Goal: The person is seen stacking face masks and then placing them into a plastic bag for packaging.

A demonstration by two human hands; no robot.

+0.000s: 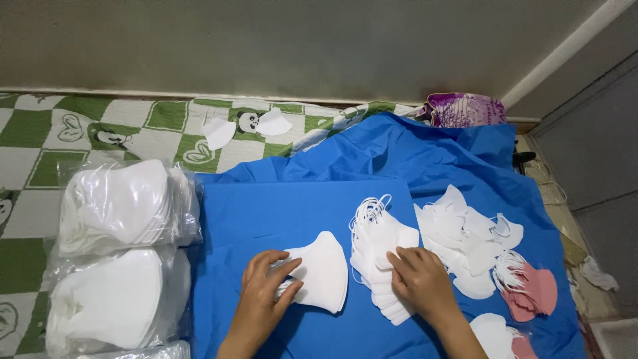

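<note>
My left hand (262, 299) grips the ear-loop end of a small stack of white face masks (323, 272) lying on the blue cloth (266, 213). My right hand (420, 279) rests with bent fingers on a fanned row of white masks (380, 246), fingertips pinching the top one. Their ear loops bunch at the row's far end.
Clear plastic bags of white masks (116, 206) (113, 299) lie at the left on a green-and-white checked sheet (40, 133). Loose white masks (465, 239) and pink masks (535, 286) lie to the right. Two stray masks (247, 126) sit near the wall. A purple patterned bag (463, 108) sits in the corner.
</note>
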